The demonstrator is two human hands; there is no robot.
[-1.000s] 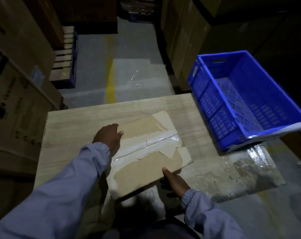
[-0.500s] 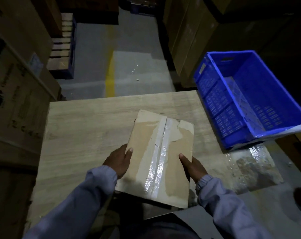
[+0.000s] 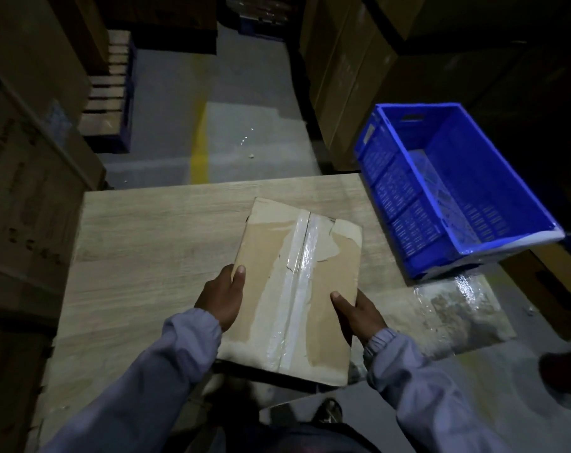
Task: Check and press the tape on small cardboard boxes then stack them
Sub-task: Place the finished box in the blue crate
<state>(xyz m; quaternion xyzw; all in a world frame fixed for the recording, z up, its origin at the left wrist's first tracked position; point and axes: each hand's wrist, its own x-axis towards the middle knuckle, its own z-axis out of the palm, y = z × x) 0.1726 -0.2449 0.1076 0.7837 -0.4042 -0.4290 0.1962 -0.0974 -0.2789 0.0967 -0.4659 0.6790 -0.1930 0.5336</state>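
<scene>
One wooden table (image 3: 146,256) fills mid-frame, a blue crate (image 3: 408,204) sits at right, and at centre the cardboard box (image 3: 264,256) overhangs the table's near edge, left hand (image 3: 220,295) and right hand (image 3: 359,313) gripping its sides, thumbs flanking the glossy tape (image 3: 297,289).

blue crate (image 3: 398,197), table (image 3: 153,243), pallet (image 3: 109,93), lg cartons (image 3: 25,178)

The cardboard box (image 3: 277,273), gripped at its near sides by the left hand (image 3: 220,297) and the right hand (image 3: 359,313), covers the middle of the wooden tabletop (image 3: 140,256). Bare wood lies to its left and along the far edge. The blue plastic crate (image 3: 405,204) stands just beside the table's right edge, its mouth open upward. Tall cartons (image 3: 25,197) wall in the left side. The floor aisle (image 3: 245,125) runs open beyond the table.
</scene>
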